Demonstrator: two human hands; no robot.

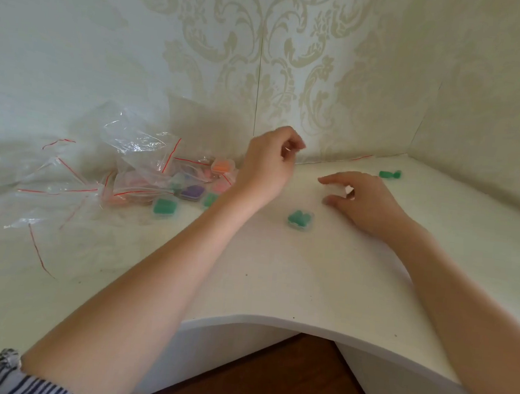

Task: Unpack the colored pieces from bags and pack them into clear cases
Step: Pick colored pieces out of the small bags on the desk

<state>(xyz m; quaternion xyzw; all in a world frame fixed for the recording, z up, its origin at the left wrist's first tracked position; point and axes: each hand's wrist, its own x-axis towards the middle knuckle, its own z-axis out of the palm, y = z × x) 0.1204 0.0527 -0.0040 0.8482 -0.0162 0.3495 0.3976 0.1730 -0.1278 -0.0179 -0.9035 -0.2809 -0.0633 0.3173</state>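
My left hand [269,163] hovers above the white table [277,277] near the back wall. Its fingers are curled, and a faint pale glint shows at the fingertips; what it is I cannot make out. My right hand [363,201] hangs low over the table with bent fingers, and thumb and fingers pinch a small clear case [349,192]. A clear case with green pieces [300,220] lies between my hands, nearer me. Loose green pieces [390,174] lie at the back right.
A heap of clear zip bags with red strips [65,179] covers the left side. Several filled cases in orange, purple, pink and green [192,187] sit beside it. One flat bag [361,157] lies along the wall. The table's curved front edge [257,320] is close to me.
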